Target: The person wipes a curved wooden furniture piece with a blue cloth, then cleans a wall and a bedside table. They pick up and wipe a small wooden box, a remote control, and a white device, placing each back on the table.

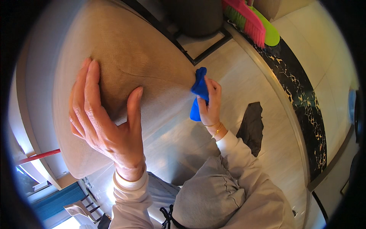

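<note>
A large padded piece covered in brown fabric, perhaps part of a sofa, stands before me. My left hand rests against its fabric at the left, fingers spread and thumb apart, holding nothing. At the piece's right-hand corner, my right hand grips a bunched blue cloth. The cloth touches or nearly touches the fabric's corner; the exact contact cannot be told. Part of the cloth hangs below my thumb.
A crumpled dark sheet lies on the tiled floor right of my right arm. A pink brush and green dustpan are at the top right, near a dark bin. A chair stands lower left.
</note>
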### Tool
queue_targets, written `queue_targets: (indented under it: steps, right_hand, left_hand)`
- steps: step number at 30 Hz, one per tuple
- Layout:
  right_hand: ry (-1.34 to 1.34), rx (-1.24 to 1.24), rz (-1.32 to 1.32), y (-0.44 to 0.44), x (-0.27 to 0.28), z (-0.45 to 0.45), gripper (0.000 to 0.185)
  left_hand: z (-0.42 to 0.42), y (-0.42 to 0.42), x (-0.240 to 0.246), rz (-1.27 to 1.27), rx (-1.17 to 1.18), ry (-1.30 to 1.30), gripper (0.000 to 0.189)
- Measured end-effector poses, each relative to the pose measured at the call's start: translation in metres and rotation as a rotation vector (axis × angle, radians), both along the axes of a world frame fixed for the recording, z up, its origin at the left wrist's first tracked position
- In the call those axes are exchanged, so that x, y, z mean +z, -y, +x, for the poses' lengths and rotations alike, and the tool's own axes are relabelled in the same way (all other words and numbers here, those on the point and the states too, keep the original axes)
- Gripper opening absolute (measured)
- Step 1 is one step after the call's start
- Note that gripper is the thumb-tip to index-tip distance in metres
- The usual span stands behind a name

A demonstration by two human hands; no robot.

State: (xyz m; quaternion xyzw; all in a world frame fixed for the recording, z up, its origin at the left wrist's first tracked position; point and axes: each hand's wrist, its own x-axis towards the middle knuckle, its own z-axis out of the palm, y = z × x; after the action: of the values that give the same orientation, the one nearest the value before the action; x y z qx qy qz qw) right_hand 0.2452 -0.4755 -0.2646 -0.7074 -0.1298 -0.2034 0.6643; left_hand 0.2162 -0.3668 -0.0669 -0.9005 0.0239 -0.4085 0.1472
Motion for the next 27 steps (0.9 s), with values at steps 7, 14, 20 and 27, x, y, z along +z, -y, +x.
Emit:
queue_targets:
  steps: [7, 14, 20, 27]
  right_hand:
    - [0.336, 0.060, 0.124, -0.009, 0.072, 0.034, 0.047]
    - [0.080, 0.114, 0.256, -0.022, 0.087, 0.021, 0.047]
    - [0.256, 0.081, 0.127, -0.027, 0.157, 0.026, 0.043]
    - [0.654, 0.022, -0.648, -0.082, 0.230, -0.001, 0.042]
  left_hand:
    - [-0.001, -0.001, 0.000, -0.051, -0.031, -0.009, 0.045]
    - [-0.012, -0.006, 0.007, -0.129, -0.094, -0.087, 0.035]
    - [-0.041, -0.031, 0.027, -0.248, -0.069, -0.249, 0.053]
    - [-0.103, -0.109, 0.040, -0.379, 0.021, -0.370, 0.078]
